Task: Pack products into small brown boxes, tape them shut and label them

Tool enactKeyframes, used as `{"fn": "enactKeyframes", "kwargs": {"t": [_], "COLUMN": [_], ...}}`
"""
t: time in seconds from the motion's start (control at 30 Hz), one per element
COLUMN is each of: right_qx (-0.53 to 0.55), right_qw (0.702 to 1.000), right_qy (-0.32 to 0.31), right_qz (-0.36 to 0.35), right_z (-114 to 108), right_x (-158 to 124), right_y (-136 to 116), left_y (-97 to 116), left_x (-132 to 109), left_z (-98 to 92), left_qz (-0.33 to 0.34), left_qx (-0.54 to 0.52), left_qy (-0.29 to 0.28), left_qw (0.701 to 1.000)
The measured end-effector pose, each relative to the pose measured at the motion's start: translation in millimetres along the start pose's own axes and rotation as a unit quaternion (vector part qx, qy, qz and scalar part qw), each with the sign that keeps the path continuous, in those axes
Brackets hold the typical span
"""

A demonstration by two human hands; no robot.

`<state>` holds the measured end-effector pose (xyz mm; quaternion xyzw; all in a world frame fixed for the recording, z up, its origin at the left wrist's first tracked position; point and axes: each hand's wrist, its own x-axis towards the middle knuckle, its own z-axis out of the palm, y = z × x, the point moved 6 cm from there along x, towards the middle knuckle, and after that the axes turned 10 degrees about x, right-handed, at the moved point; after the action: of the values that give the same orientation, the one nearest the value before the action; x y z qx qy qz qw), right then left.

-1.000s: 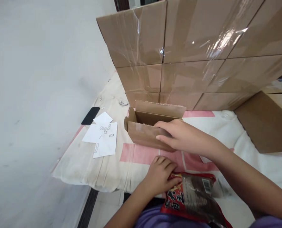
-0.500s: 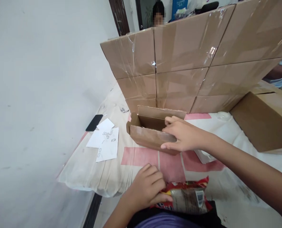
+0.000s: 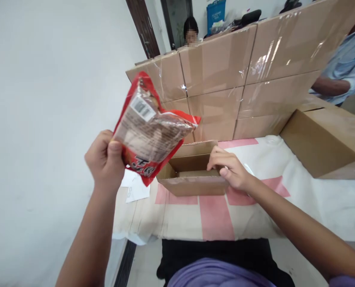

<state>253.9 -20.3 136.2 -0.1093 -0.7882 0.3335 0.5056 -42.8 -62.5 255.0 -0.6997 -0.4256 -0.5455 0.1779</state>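
Observation:
Raised at the left, my left hand (image 3: pixel 107 159) grips a red and clear plastic snack packet (image 3: pixel 153 131) by its lower left edge. The packet is tilted, with a white barcode label showing. Below and right of it, a small open cardboard box (image 3: pixel 192 186) stands on the table. My right hand (image 3: pixel 229 167) is closed on the box's right end, fingers over the rim and thumb near the front corner. Inside, the box's visible floor is bare cardboard; the packet hides part of its left side.
A wall of taped cardboard boxes (image 3: pixel 213 79) stands behind the table (image 3: pixel 183 223). A larger open carton (image 3: pixel 317 147) lies at the right. White papers (image 3: pixel 138 191) lie at the left. Beyond the box wall are a person (image 3: pixel 191 32) and another person's arm (image 3: pixel 329 85).
My left hand has lifted the snack packet from the table's front edge up to the left. My right hand stays at the small box, its fingers more curled. The view has shifted slightly.

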Motion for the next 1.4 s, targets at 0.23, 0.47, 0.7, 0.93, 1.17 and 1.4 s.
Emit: {"fn": "enactKeyframes", "kwargs": {"t": [0.23, 0.47, 0.7, 0.93, 1.17, 1.4], "right_qx": [-0.007, -0.095, -0.122, -0.124, -0.080, -0.060], "right_qw": [0.979, 0.947, 0.931, 0.961, 0.989, 0.965], "right_qy": [0.169, 0.289, 0.340, 0.243, 0.113, 0.214], "right_qz": [-0.111, -0.106, -0.060, -0.043, -0.055, 0.137], "right_z": [-2.5, -14.4, -11.9, 6.4, 26.2, 17.9], "right_x": [-33.7, -60.8, -78.1, -72.9, -62.5, -68.0], "right_y": [-8.2, 10.1, 22.4, 20.6, 21.3, 41.4], "left_y": [30.6, 49.1, 16.4, -3.7, -24.3, -30.4], "left_x": [-5.8, -60.7, -107.0, -72.9, -158.4, -181.0], "left_z": [75.1, 139.9, 153.1, 92.4, 68.9, 94.3], "left_qz": [0.276, 0.310, 0.154, -0.012, -0.247, -0.347], "left_qx": [0.083, 0.121, 0.033, -0.001, -0.213, -0.203], "left_qy": [-0.098, -0.431, -0.646, -0.472, -0.256, -0.184], "left_qw": [0.953, 0.839, 0.747, 0.881, 0.910, 0.897]}}
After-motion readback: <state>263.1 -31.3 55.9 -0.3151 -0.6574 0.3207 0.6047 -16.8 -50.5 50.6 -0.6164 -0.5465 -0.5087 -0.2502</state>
